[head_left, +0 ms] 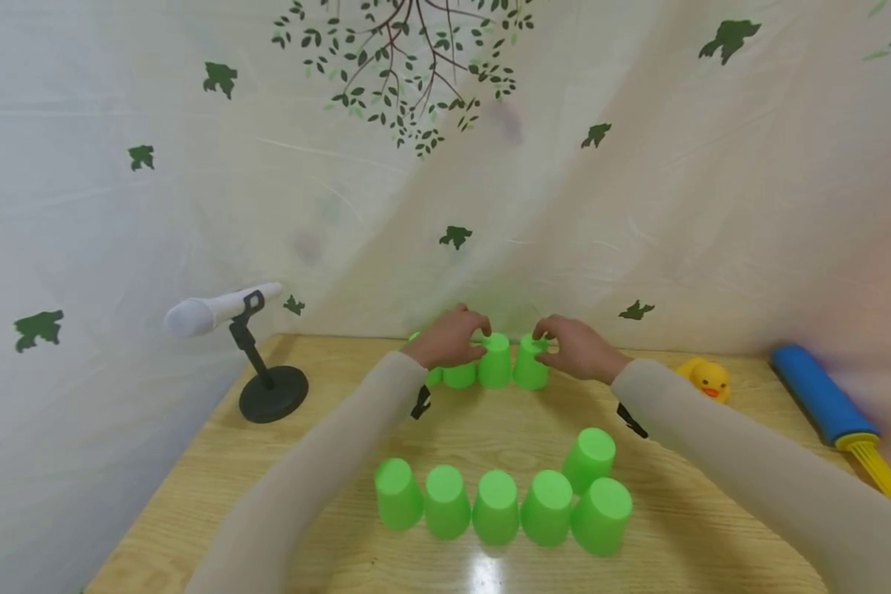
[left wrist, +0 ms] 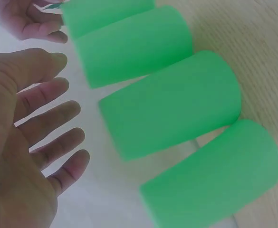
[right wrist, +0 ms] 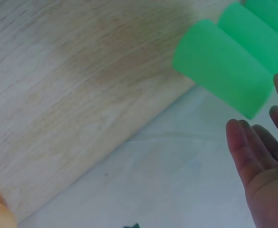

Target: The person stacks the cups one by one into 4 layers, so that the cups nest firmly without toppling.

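Note:
Upside-down green cups stand in a row along the far table edge. My left hand (head_left: pixel 453 338) is over the left part of that row and partly hides the cups there. In the left wrist view its fingers (left wrist: pixel 58 114) are spread beside the bases of the cups, with nothing held. My right hand (head_left: pixel 581 348) is at the right end cup (head_left: pixel 529 367), its thumb and fingers around the top in the head view. The right wrist view shows this hand's fingers (right wrist: pixel 243 147) just off that cup's upturned base. Another green cup (head_left: pixel 495 363) stands between the hands.
Several more upturned green cups (head_left: pixel 497 507) form a row nearer the front, with one cup (head_left: pixel 591 460) behind its right end. A microphone on a stand (head_left: pixel 271 393) is at left. At right are a yellow rubber duck (head_left: pixel 709 378) and a blue and yellow tube-shaped thing (head_left: pixel 824 396).

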Available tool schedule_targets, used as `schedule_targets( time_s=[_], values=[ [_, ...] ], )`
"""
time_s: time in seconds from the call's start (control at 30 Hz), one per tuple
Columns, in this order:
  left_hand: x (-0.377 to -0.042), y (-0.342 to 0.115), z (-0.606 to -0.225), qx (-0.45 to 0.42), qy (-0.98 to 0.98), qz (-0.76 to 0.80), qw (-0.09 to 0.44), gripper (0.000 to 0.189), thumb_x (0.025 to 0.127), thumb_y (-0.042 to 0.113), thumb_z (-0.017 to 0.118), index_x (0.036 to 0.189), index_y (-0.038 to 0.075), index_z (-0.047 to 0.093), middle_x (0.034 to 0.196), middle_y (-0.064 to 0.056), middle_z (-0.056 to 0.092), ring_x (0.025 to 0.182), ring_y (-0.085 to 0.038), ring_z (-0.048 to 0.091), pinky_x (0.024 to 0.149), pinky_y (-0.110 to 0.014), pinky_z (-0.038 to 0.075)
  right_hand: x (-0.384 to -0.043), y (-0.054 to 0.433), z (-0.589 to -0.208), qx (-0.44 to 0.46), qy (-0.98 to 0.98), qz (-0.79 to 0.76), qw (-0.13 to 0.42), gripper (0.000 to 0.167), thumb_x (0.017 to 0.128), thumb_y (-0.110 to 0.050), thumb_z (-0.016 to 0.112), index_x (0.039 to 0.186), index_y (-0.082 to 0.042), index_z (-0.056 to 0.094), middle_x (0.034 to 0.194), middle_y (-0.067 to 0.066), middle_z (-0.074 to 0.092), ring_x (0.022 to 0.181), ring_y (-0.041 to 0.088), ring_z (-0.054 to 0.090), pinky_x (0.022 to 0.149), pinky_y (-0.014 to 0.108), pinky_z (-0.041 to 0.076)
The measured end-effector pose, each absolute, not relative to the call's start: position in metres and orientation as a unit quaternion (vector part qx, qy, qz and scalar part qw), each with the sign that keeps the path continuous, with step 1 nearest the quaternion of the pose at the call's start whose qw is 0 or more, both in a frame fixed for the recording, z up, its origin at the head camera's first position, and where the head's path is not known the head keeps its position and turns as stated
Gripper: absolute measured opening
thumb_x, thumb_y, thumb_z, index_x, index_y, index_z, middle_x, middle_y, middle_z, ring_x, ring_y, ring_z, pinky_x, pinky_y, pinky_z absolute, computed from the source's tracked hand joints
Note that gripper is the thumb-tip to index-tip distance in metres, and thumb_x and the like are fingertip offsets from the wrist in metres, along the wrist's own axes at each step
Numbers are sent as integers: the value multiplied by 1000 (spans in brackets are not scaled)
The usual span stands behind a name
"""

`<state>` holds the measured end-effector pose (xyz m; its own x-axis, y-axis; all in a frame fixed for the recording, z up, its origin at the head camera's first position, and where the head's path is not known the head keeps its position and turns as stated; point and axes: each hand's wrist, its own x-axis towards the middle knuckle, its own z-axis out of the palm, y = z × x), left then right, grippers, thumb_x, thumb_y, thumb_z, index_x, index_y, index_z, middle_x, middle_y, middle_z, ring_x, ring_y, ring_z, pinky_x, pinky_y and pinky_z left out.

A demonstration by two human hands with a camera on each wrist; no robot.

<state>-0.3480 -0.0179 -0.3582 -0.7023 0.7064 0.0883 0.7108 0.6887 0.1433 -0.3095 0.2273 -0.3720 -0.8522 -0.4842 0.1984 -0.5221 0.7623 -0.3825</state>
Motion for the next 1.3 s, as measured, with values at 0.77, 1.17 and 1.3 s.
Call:
schedule_targets(
  time_s=[0.77, 1.17, 1.3],
  values=[
    [-231, -139, -346, -451, -871, -173, 90, 25, 89, 23, 67, 111, 12, 61, 109, 4, 59, 104, -15, 46, 88, -34, 42, -191, 259, -357, 300, -927, 196, 106, 30, 83, -22, 74, 110, -15, 62, 120, 4, 57, 86, 16, 61, 71, 32, 52],
    [-188, -165, -366, -442, -873, -203, 44, 26, 87, 28, 69, 109, 18, 61, 117, 9, 56, 110, -11, 45, 90, -33, 43, -162, 271, -370, 328, -914, 211, 115, 27, 78, -17, 78, 100, -22, 63, 114, -4, 59, 95, 15, 59, 73, 29, 52],
    [-182, -173, -375, -436, -872, -221, 34, 26, 86, 30, 71, 107, 18, 61, 118, 10, 55, 110, -10, 46, 89, -33, 44, -160, 275, -375, 331, -912, 216, 111, 25, 79, -20, 78, 97, -25, 63, 114, -3, 59, 94, 16, 59, 73, 31, 52]
  ],
)
